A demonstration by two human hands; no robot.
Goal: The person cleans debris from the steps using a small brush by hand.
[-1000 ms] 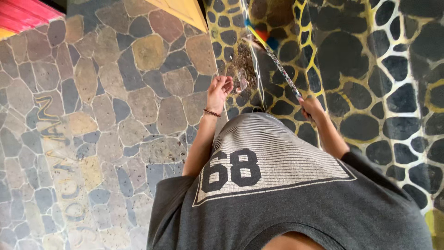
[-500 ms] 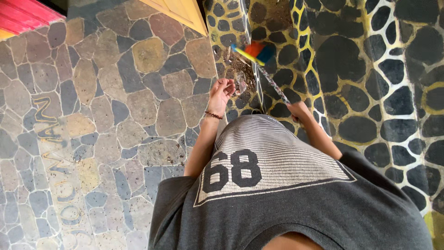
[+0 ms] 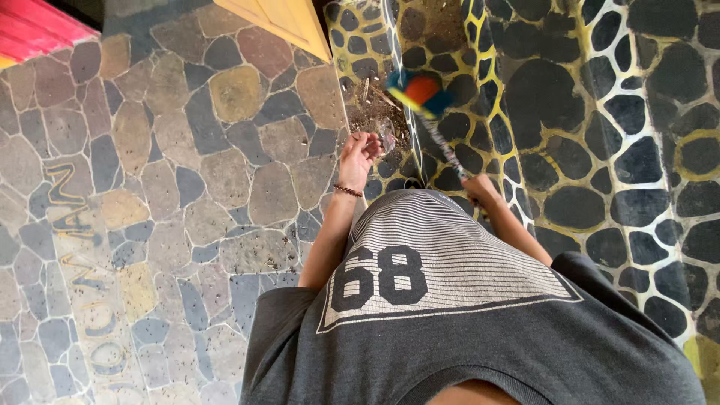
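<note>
Covering most of the view, stone floor in grey, tan and reddish irregular slabs with pale joints; faint yellow marks on its left part. Right side: dark stone strip with black cobbles outlined in yellow and white, running top to bottom. Grey printed shirt fills the bottom centre, seen from above. Yellow panel at the top edge, red surface in the top left corner. Dirt and debris pile sits at the seam where floor meets dark strip, just above the left hand. Broom slants from the right hand up and left; its patterned handle is thin, its head, blurred, blue, yellow and orange, hangs at the right edge of the pile. Left hand raised over the seam, palm up, fingers curled loosely inward, thumb close to them; a small clear thing seems pinched at the tips, cannot tell for sure. Beaded bracelet on that wrist. Right hand wrapped round the broom handle's lower end, fingers closed tight on it, partly hidden by the shirt.
</note>
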